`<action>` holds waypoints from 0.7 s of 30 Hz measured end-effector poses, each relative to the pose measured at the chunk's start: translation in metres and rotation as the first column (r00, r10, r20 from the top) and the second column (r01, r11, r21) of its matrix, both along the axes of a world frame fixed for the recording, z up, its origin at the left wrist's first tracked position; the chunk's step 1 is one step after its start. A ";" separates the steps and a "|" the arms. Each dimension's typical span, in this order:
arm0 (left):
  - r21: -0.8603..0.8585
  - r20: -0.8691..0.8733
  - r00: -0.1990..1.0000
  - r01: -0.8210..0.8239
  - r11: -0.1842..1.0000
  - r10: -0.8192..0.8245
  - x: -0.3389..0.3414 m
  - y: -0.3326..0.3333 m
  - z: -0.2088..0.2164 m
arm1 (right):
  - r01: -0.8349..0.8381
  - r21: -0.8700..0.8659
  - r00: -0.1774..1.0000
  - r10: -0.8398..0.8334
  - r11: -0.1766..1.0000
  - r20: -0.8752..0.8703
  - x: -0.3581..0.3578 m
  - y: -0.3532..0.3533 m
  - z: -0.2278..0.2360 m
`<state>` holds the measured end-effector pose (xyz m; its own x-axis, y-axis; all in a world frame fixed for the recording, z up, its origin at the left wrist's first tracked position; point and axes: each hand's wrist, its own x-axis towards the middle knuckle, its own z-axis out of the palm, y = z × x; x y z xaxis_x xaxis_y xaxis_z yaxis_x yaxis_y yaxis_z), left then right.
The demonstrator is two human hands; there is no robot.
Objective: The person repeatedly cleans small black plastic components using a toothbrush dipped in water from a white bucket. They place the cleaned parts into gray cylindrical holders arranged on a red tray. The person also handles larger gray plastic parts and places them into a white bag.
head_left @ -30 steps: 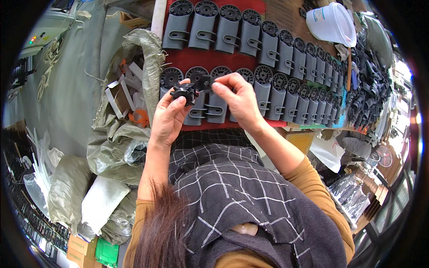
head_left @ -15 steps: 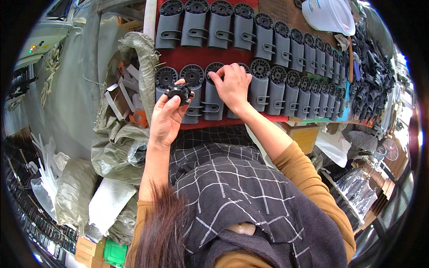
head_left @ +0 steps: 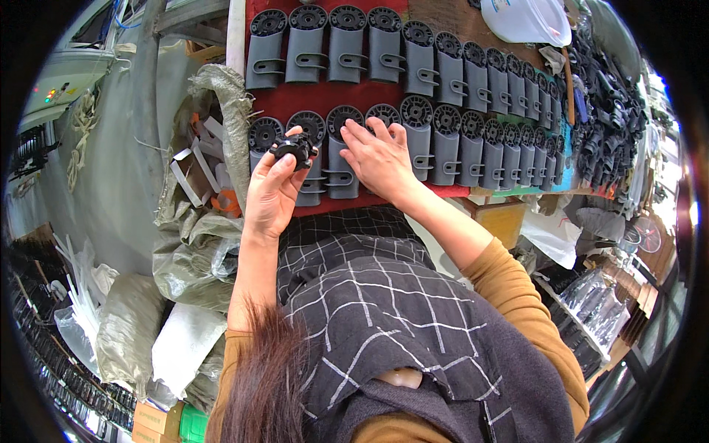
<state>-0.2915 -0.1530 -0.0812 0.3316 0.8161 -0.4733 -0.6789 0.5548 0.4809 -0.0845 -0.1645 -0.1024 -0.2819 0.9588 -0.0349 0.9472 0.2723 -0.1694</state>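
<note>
My left hand (head_left: 274,193) is closed around a small bunch of black ribbed plastic parts (head_left: 294,150), held up between thumb and fingers. Fingers spread, my right hand (head_left: 380,161) reaches over the near row of grey plastic housings. Its fingertips lie at the black round end of one grey housing (head_left: 343,176), and I cannot tell whether they press on it. Part of the neighbouring housing (head_left: 383,113) is hidden behind that hand. Each housing lies with a black wheel-like end away from me and a slotted tab on its side.
A far row of similar housings (head_left: 346,55) runs across the red cloth (head_left: 310,97). At the back right are a translucent white tub (head_left: 525,21) and a heap of black parts (head_left: 613,133). A woven sack (head_left: 225,88) with cartons stands at the table's left edge.
My right hand's fingers have gone from a bent, pinch-like pose at the housing's round end to a more stretched, spread one. My left hand keeps its hold on the black parts.
</note>
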 end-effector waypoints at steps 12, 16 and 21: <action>-0.037 -0.057 0.998 -0.039 0.999 0.037 -0.003 0.007 0.004 | 0.213 0.027 0.945 -0.199 0.977 -0.260 0.018 0.031 -0.009; -0.034 -0.043 0.998 -0.037 0.999 0.035 -0.005 0.009 0.007 | 0.122 -0.042 0.966 -0.128 0.992 -0.223 0.012 0.039 -0.009; 0.000 -0.052 0.993 -0.111 0.994 0.111 -0.008 0.014 0.014 | 0.021 -0.014 0.992 -0.023 1.000 -0.121 0.013 0.043 -0.004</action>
<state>-0.2994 -0.1395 -0.0668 0.2145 0.8449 -0.4901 -0.7106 0.4792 0.5152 -0.0714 -0.1216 -0.1066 -0.2637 0.9645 -0.0139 0.9252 0.2488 -0.2865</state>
